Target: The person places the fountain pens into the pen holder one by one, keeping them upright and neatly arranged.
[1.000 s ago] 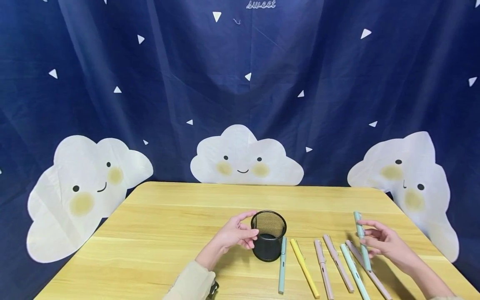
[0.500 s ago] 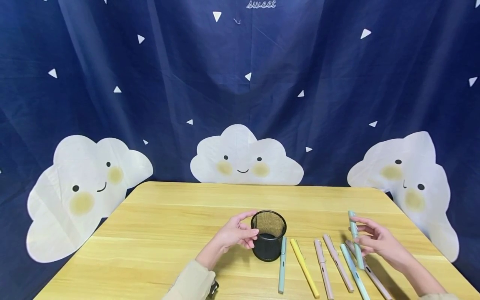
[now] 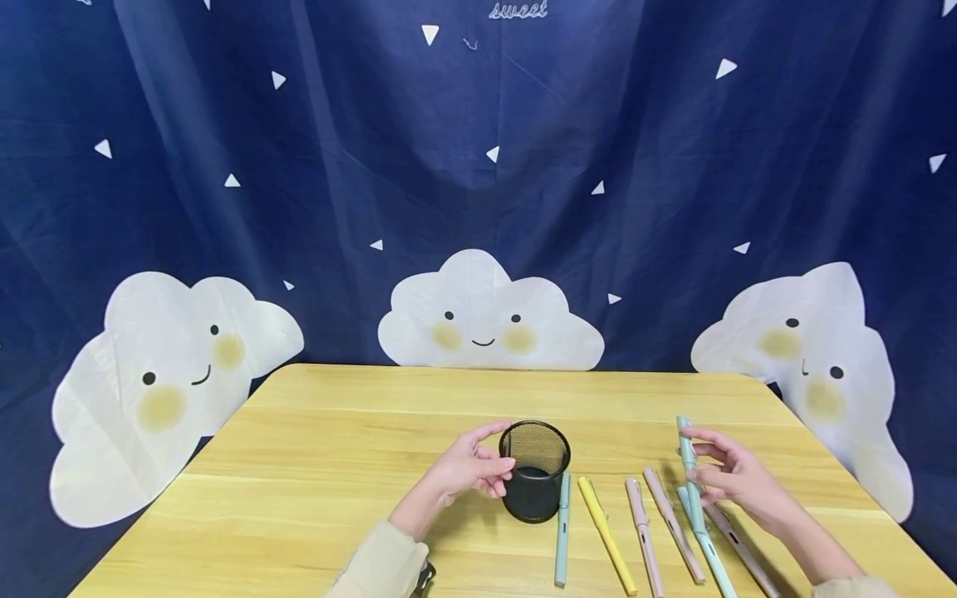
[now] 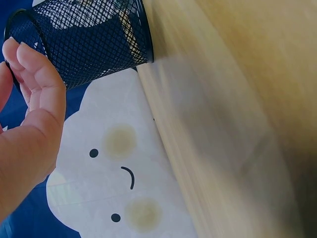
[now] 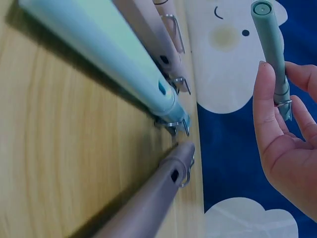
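My left hand (image 3: 469, 465) holds the black mesh pen holder (image 3: 532, 500) by the near left of its rim, thumb and fingers on either side. In the left wrist view the pen holder (image 4: 94, 47) stands on the table with the fingers at its rim. My right hand (image 3: 740, 482) pinches a light green pen (image 3: 685, 448) between thumb and fingers, nearly upright and raised above the table. In the right wrist view this pen (image 5: 270, 39) points its bare end toward the camera, clip away. Below it lie another light green pen (image 3: 715, 565) and a mauve pen (image 3: 748, 555).
Left of these, two pinkish pens (image 3: 645, 536) (image 3: 675, 531), a yellow pen (image 3: 607, 538) and a blue-green pen (image 3: 562, 540) lie in a row on the wooden table (image 3: 359, 432). The blue-green one is beside the pen holder. A navy curtain (image 3: 478, 199) hangs behind.
My right hand has moved left with the light green pen, from above the mauve pen to above the other light green one. My left hand and the pen holder have stayed in place.
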Demonstrator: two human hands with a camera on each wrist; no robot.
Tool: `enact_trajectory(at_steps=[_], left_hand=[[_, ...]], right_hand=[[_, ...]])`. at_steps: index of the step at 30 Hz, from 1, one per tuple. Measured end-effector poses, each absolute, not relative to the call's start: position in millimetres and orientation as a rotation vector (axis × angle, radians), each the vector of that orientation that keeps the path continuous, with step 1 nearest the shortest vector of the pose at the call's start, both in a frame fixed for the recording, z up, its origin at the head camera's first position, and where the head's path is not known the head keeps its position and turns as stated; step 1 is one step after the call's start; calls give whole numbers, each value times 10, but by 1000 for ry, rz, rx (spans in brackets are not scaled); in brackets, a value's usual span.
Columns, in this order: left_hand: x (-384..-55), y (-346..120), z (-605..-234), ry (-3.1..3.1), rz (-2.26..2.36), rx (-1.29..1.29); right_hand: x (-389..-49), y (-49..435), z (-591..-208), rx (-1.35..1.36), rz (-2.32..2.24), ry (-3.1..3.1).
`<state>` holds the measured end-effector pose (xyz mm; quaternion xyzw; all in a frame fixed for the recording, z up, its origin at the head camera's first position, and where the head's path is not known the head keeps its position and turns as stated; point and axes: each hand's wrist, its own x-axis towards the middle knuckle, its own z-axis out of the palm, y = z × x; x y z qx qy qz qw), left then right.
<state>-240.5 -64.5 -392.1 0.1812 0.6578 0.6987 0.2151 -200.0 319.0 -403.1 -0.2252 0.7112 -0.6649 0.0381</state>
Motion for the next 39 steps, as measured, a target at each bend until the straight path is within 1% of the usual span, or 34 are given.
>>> enact_trajectory(at_steps=[19, 27, 32, 39], left_hand=[[-2399, -649, -3935, 1816, 1946, 501], [-2404, -646, -3933, 1815, 1948, 498], [-2406, -645, -3936, 1814, 1946, 499], [-2406, -646, -3938, 1815, 1944, 513]], right_hand=[[-2072, 2904, -3961, -552, -2110, 2169], [-2117, 2791, -3972, -633, -2177, 2048], [-2136, 2731, -3973, -619, -2175, 2067], [-2141, 2627, -3928, -675, -2163, 2038]])
